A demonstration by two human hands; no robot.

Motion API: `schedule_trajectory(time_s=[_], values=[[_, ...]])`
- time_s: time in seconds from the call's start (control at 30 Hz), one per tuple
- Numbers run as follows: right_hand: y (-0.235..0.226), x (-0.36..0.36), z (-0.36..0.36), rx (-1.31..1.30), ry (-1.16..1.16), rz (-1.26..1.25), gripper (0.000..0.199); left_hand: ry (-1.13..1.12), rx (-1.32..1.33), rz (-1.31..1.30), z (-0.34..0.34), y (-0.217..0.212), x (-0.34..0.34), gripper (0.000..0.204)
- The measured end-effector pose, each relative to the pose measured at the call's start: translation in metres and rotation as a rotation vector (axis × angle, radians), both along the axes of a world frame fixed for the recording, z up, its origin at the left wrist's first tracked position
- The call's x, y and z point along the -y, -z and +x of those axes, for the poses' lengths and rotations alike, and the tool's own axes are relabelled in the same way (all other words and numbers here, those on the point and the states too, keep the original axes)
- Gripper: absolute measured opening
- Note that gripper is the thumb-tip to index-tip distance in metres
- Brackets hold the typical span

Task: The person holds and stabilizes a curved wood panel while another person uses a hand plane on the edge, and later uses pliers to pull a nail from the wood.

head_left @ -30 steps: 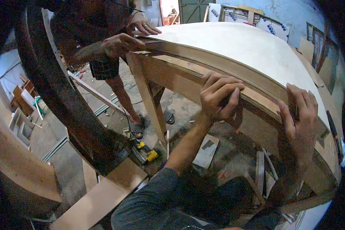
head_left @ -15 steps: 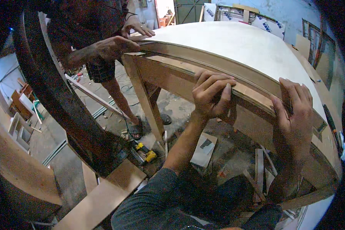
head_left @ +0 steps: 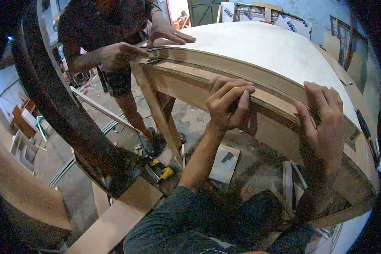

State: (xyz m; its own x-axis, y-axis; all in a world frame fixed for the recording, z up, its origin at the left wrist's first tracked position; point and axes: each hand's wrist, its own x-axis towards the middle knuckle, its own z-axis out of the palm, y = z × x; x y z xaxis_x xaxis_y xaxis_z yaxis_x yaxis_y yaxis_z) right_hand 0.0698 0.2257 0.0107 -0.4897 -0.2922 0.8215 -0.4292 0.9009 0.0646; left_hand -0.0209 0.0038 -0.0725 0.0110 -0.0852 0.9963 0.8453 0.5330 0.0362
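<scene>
We have the curved strip point(head_left: 258, 75) lying along the near edge of the white panel point(head_left: 262, 44), just below its surface, with a wooden rail point(head_left: 184, 88) following the same bend lower down on our side of the white panel. Our left hand point(head_left: 227, 103), near the middle of the white panel's near edge, is curled over the top of the rail and grasps it there; how far its fingertips reach behind, we cannot tell. Our right hand point(head_left: 324, 114), farther right along the white panel's edge, has its fingers hooked over the strip and its thumb on the near side, though we cannot see how firmly the thumb presses. At the white panel's far left corner, a co-worker rests one hand point(head_left: 171, 34) flat on top and keeps the other hand point(head_left: 122, 54) at the strip's end. We judge the strip light for its length, springy along the bend and stiff across its width, dry rather than slippery, with thin edges that may splinter or crack if forced at one spot. It seems best held at several spread points, fingers over the top edge and thumb below, close against the white panel.
</scene>
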Motion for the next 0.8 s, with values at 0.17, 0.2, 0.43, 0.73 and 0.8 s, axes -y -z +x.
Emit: schedule_trajectory(time_s=[0.17, 0.2, 0.43, 0.73, 0.8], values=[[0.001, 0.000, 0.000, -0.013, 0.000, -0.010, 0.036, 0.005, -0.022, -0.012, -0.002, 0.000, 0.000, 0.016], [0.001, -0.001, 0.000, -0.024, 0.017, 0.009, 0.036, -0.001, -0.029, -0.023, -0.002, 0.001, 0.001, 0.016], [-0.001, -0.001, 0.002, -0.037, -0.076, -0.013, 0.036, -0.020, -0.060, -0.024, -0.005, 0.002, 0.004, 0.013], [0.004, -0.071, 0.050, -0.145, -0.027, -0.256, 0.036, 0.026, -0.083, -0.122, 0.033, -0.004, -0.015, 0.019], [0.006, -0.107, 0.055, -0.148, 0.043, -0.315, 0.036, 0.085, -0.134, -0.199, 0.044, -0.005, -0.031, 0.027]])
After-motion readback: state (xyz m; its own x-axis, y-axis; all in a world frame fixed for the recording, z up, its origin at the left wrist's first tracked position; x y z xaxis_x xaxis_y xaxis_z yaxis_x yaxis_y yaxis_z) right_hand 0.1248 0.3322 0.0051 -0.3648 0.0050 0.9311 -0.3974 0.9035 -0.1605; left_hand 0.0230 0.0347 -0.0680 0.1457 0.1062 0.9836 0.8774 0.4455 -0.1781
